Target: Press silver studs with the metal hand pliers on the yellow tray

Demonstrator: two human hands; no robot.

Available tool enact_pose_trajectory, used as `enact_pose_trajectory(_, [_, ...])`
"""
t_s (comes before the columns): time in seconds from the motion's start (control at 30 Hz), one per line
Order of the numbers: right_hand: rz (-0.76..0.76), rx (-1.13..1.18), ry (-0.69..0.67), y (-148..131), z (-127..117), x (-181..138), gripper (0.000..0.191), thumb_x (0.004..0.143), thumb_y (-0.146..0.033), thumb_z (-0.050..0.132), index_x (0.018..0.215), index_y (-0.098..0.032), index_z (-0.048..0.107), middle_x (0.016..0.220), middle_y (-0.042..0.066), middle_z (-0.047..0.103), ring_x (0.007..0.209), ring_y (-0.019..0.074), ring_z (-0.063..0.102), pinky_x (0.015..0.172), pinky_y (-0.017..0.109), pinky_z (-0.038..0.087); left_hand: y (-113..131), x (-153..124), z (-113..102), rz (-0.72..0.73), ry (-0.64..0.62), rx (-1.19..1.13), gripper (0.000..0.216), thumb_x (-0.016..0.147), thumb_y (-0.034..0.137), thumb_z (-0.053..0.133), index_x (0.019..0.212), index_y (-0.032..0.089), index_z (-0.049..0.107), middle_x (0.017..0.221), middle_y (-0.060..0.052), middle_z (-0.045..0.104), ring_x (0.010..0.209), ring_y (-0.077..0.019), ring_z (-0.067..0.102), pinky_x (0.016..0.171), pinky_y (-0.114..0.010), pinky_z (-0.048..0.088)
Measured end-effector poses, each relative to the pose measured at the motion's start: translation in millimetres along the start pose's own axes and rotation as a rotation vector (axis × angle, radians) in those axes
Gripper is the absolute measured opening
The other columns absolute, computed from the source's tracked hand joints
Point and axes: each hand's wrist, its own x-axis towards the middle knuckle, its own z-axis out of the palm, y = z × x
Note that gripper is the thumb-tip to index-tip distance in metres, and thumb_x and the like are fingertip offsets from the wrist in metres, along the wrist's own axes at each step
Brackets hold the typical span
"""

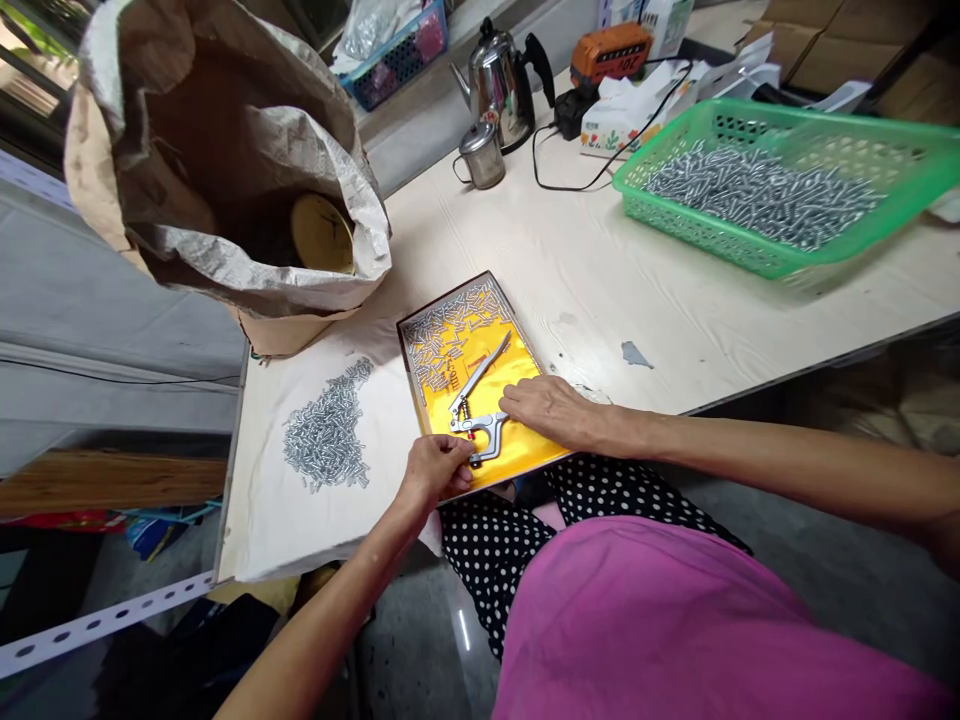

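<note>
A yellow-lined tray (525, 452) lies at the table's near edge with several small metal pins heaped in its far end. Silver pliers (476, 395) rest on the tray's lining. My right hand (551, 408) lies flat on the tray, fingers stretched toward the pliers' head. My left hand (435, 470) is curled at the tray's near left corner, fingertips pinched beside the pliers' jaw; what it pinches is too small to make out. A loose pile of metal pins (328, 430) sits on the table left of the tray.
A big open paper sack (225, 160) stands at the back left. A green basket (780, 185) full of metal pins sits at the right. A steel kettle (501, 85), small lidded cup (481, 155), tissue pack and cable lie beyond. The table edge runs across my lap.
</note>
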Motion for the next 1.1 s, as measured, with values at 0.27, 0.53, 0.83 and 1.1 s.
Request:
enact_pose_trajectory(0.27, [0.06, -0.069, -0.044, 1, -14, 7, 0.011, 0.097, -0.024, 0.058, 0.105, -0.017, 0.06, 0.112, 0.011, 0.064, 0.098, 0.0254, 0.054, 0.076, 0.036, 0.044, 3, 6, -4, -0.042, -0.063, 0.04, 0.028, 0.085, 0.024, 0.075, 0.063, 0.014, 0.06, 0.043, 0.002, 0.057, 0.035, -0.0073, 0.049, 0.04, -0.016, 0.042])
enact_pose_trajectory(0.53, [0.035, -0.21, -0.104, 29, -32, 39, 0.092, 0.069, -0.066, 0.081, 0.138, -0.013, 0.051, 0.13, 0.017, 0.058, 0.121, 0.0373, 0.047, 0.101, 0.049, 0.038, -1, 7, -2, -0.019, -0.044, 0.062, 0.027, 0.087, 0.024, 0.074, 0.066, 0.013, 0.061, 0.044, 0.002, 0.057, 0.036, -0.0075, 0.049, 0.042, -0.017, 0.042])
enact_pose_trajectory(0.83, [0.02, -0.227, -0.129, 26, -34, 38, 0.069, 0.076, -0.063, 0.077, 0.12, -0.012, 0.062, 0.114, 0.013, 0.063, 0.103, 0.0301, 0.049, 0.09, 0.043, 0.034, -9, 1, -1, 0.059, 0.028, 0.228, 0.027, 0.092, 0.029, 0.065, 0.07, 0.015, 0.061, 0.052, 0.001, 0.059, 0.043, -0.0118, 0.055, 0.049, -0.023, 0.046])
enact_pose_trajectory(1.1, [0.0, -0.211, -0.027, 4, -35, 27, 0.054, 0.086, -0.051, 0.072, 0.119, -0.01, 0.06, 0.122, 0.017, 0.06, 0.105, 0.0306, 0.049, 0.088, 0.042, 0.039, 1, 9, 21, 0.943, 0.305, 0.84, 0.066, 0.078, 0.033, 0.082, 0.135, 0.014, 0.053, 0.139, -0.018, 0.056, 0.127, -0.0334, 0.054, 0.108, -0.05, 0.047])
